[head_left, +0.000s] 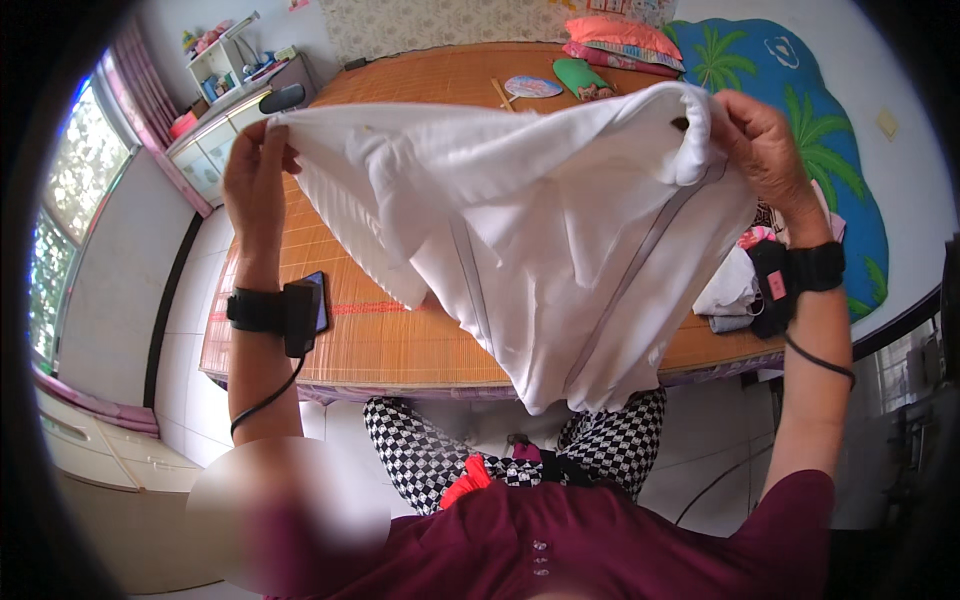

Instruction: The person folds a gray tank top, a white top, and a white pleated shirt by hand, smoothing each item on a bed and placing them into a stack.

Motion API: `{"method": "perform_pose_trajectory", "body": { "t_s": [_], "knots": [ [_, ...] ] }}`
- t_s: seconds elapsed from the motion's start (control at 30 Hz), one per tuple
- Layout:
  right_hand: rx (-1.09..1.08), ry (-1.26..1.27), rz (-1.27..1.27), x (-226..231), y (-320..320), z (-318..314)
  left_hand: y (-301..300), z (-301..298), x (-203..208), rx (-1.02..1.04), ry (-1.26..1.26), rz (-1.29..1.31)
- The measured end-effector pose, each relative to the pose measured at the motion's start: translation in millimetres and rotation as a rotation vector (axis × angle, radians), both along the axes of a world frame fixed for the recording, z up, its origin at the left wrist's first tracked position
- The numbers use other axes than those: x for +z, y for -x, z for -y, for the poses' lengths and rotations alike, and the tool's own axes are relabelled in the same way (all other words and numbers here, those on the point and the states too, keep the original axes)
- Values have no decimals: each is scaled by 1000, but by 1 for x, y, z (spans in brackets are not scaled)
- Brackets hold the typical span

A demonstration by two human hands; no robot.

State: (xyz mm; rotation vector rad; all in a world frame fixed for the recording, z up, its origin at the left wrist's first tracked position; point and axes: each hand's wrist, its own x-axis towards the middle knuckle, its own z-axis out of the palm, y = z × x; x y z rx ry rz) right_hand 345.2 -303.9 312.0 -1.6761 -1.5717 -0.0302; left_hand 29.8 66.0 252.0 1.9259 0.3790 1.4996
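A white garment with thin grey stripes hangs spread in the air between my two hands, above the near part of the bed. Its kind is hard to make out because the cloth is folded and draped. My left hand is closed, pinching one upper corner between thumb and fingers. At the opposite end, a thick gathered edge is gripped by my right hand, whose fingers are partly behind the cloth. The lower part of the garment droops past the bed's front edge toward my knees.
An orange woven mat covers the bed. A dark phone lies beside my left wrist, and folded clothes are piled near my right wrist. Farther back are a round fan, pink pillows and a blue palm-print cover.
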Motion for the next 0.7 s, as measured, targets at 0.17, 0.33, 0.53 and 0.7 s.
{"method": "perform_pose_trajectory", "body": {
  "t_s": [0.17,0.33,0.53,0.7],
  "knots": [
    [-66,54,333,51,-5,1,-7,-14,23,-49,-4,95],
    [-235,-193,664,79,-11,-10,-2,-11,43,11,-35,119],
    [-270,-135,512,92,-3,-10,-13,-11,58,-98,-109,170],
    [-107,71,445,57,-29,-12,3,-29,46,-120,-196,-55]
  ]
}}
